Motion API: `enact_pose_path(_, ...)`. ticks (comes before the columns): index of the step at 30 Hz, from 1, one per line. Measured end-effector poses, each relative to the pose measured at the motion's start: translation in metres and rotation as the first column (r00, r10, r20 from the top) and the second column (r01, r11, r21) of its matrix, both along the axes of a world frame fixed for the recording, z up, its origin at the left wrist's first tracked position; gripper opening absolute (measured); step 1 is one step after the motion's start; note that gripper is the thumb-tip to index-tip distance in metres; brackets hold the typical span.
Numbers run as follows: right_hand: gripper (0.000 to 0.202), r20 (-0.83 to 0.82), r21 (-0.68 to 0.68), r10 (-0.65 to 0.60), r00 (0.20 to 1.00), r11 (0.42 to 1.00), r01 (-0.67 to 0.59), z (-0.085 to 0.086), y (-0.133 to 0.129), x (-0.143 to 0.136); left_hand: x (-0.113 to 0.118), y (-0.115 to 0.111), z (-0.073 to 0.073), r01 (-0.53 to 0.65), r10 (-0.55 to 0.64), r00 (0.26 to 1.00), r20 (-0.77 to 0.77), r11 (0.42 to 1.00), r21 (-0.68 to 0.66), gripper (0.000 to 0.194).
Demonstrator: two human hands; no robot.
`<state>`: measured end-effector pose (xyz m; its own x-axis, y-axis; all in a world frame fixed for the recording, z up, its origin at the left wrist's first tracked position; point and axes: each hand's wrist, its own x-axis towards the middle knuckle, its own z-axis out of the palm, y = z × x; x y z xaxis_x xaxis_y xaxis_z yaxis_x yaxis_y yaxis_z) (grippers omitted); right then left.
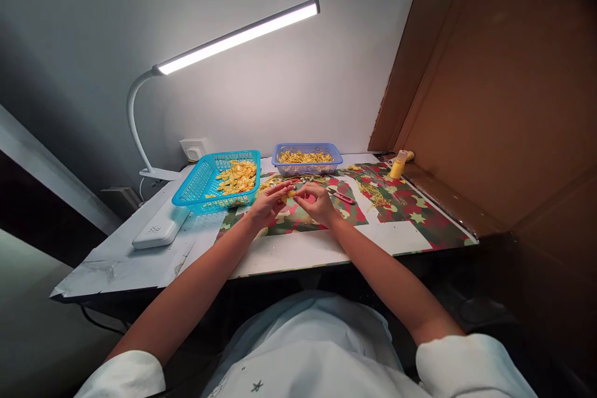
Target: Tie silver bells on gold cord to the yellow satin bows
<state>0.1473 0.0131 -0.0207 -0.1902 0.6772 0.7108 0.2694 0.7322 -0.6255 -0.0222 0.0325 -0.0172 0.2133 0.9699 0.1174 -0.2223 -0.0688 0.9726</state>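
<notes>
My left hand (269,204) and my right hand (317,203) meet over the middle of the table, fingertips close together. Between them is a small yellow petal-like piece (290,194), pinched by the left fingers. The right thumb and fingers are closed at its right edge; whatever fine part they grip is too small to make out. Left of the hands, a turquoise basket (186,194) holds a heap of similar yellow pieces (239,175). Behind the hands stands a purple-blue basket (308,168) of small golden pieces (305,157). A red-handled tool (342,196) lies just right of my right hand.
Thin yellow strands (373,194) lie on the camouflage-patterned sheet (396,205). A yellow bottle-like container (398,165) stands at the right, by a tall cardboard panel (504,87). A lit lamp (242,36) arches overhead; a white power bank (161,227) sits at left.
</notes>
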Motion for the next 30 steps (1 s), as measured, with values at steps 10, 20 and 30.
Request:
enact_pose_path(10,0.018,0.175,0.026,-0.081,0.981,0.997,0.078,0.000,-0.002,0.003,0.004,-0.007,-0.002,-0.026,0.101,0.950,-0.294,0.968,0.249,0.022)
enact_pose_path(20,0.030,-0.122,-0.425,0.192,0.974,0.877,-0.225,0.002,0.010,0.008,-0.001,0.002,-0.009,0.062,0.015,0.944,-0.328,0.973,0.221,0.043)
enact_pose_path(30,0.036,-0.123,-0.561,0.278,0.953,0.772,-0.298,0.009,0.006,0.013,-0.006,0.000,-0.007,0.130,-0.066,0.926,-0.372,0.980,0.149,0.041)
